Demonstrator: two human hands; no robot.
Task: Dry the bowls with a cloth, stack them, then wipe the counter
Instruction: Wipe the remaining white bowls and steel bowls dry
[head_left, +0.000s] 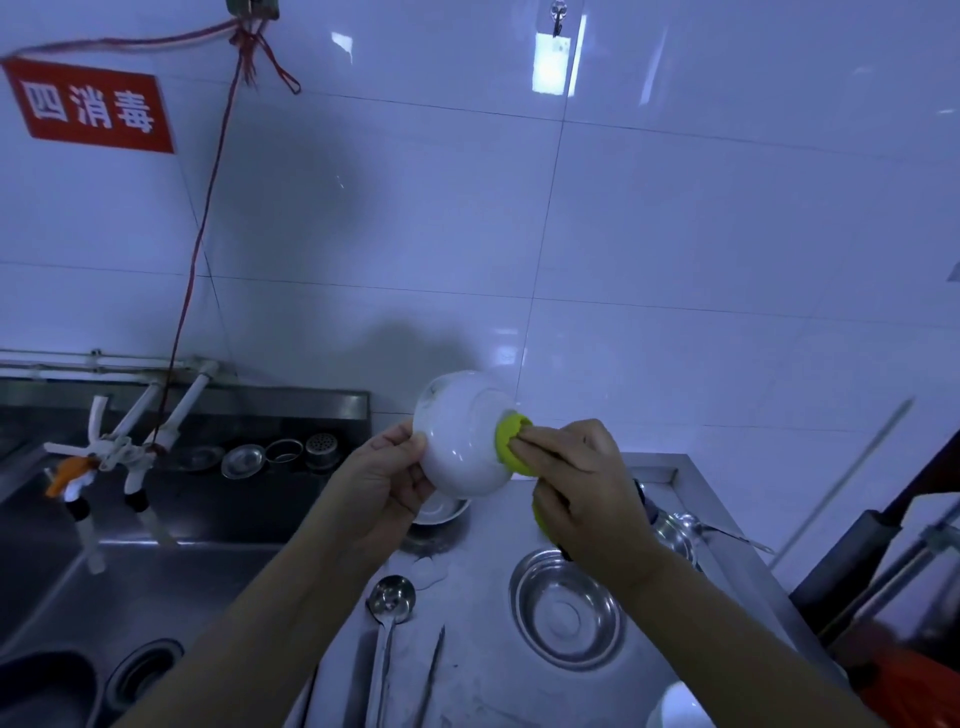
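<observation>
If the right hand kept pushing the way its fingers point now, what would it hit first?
The right hand points left, pressing the yellow-green cloth onto the white bowl, so it meets the bowl first, with the left hand gripping the far rim behind it.

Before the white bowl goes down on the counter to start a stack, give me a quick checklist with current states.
1. Left hand holds the white bowl by its rim: ok.
2. Right hand presses the yellow-green cloth against the bowl's base: ok.
3. Bowl fully dry: cannot tell.
4. Bare counter to set it on: ok, between the ladle and the steel bowl.
5. Other bowls dried: cannot tell.
6. Counter wiped: not ok, white residue near the ladle.
</observation>
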